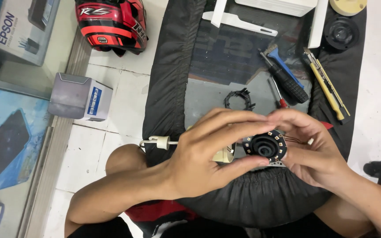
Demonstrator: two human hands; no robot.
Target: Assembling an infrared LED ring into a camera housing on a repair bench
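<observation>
Black round part (265, 148) facing up toward camera, pinched by left hand (203, 158), right hand (311, 147)

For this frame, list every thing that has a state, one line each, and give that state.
left hand: gripping the round black part
right hand: gripping the same part from the other side
round black part: held up between both hands, off the cloth
black claw ring: lying loose on the grey mat
utility knife: lying flat, blade state unclear
black-handled screwdriver: lying on the mat, unused
red helmet: resting on the floor
</observation>
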